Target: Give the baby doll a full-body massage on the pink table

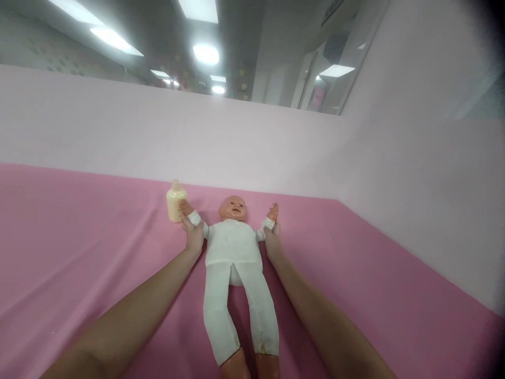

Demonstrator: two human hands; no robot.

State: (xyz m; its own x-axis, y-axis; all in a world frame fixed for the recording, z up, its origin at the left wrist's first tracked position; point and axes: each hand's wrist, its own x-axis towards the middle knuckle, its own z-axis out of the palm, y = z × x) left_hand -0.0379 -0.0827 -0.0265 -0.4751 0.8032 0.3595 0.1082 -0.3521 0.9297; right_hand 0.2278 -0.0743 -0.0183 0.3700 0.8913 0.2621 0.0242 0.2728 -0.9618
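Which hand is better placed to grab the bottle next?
Left. The left hand holds the doll by its arm right beside the bottle; the right hand is across the doll's body, farther away.

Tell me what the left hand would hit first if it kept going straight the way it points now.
Probably the baby bottle. The left hand grips the doll's arm and points away toward the wall; the bottle stands just past the doll's own hand on the pink sheet, though depth is hard to judge.
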